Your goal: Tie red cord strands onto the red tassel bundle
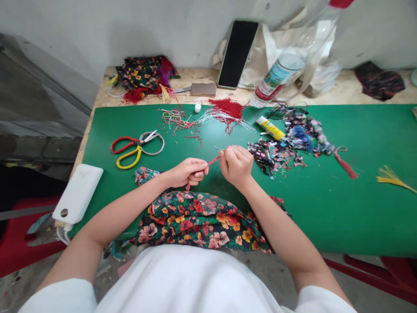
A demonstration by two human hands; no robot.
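Note:
Between my two hands a short red cord [213, 161] is stretched, over the green mat [325, 208]. My left hand [189, 171] pinches its left end, and a bit of red hangs below the fingers. My right hand [237, 167] is closed in a fist on the other end; what lies inside that fist is hidden. A thin pale thread end [220, 148] shows just beyond the right hand. Right below both hands lies a bunched floral cloth [198, 221] along the front edge of the table.
Scissors [138, 148] and a white power bank [78, 191] lie at left. Red cords [228, 111], a glue stick [271, 128], fabric scraps [272, 154] and a red tassel [345, 165] lie beyond and right. A phone [237, 54] and a tilted bottle [280, 76] stand at the back.

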